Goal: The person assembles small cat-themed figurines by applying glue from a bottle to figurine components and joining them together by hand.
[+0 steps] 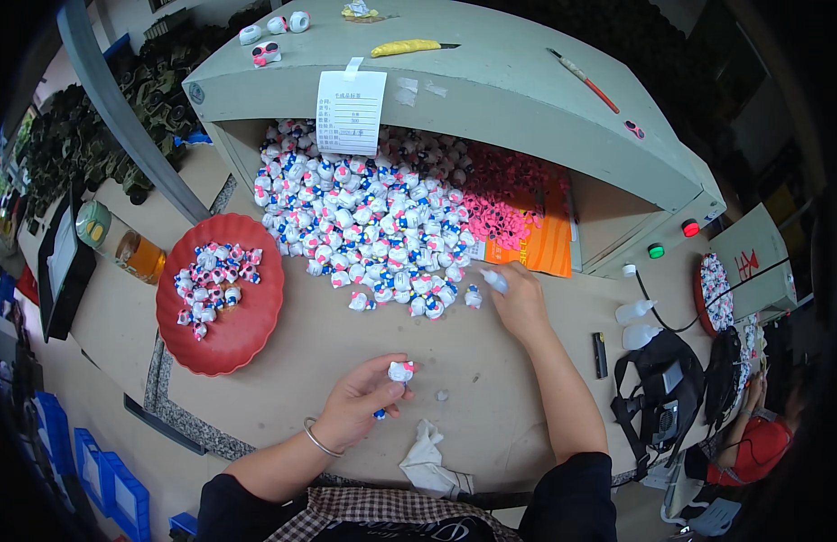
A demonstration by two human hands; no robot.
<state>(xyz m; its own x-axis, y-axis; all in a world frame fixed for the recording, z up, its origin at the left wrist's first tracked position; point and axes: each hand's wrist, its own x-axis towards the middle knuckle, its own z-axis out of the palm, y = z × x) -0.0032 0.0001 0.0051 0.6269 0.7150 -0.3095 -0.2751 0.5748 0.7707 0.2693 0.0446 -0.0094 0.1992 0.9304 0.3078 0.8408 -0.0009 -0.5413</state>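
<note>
My left hand point(357, 405) holds a small white toy figure point(400, 371) with pink and blue parts between thumb and fingers, low over the tan table. My right hand point(519, 303) reaches out to the edge of a big pile of the same small figures point(373, 226) and grips a small white bottle-like object point(494, 280) at its fingertips. A red round tray point(247, 330) on the left carries a smaller heap of figures point(213, 282). A heap of tiny pink parts point(504, 203) lies beside the big pile, on an orange sheet point(545, 248).
A grey-green machine housing point(527, 99) arches over the pile, with a paper label point(350, 112), red and green buttons point(671, 239) and loose items on top. A crumpled white cloth point(427, 462) lies near me. A black bag point(658, 406), white bottles point(635, 323), a jar of amber liquid point(140, 256) sit around.
</note>
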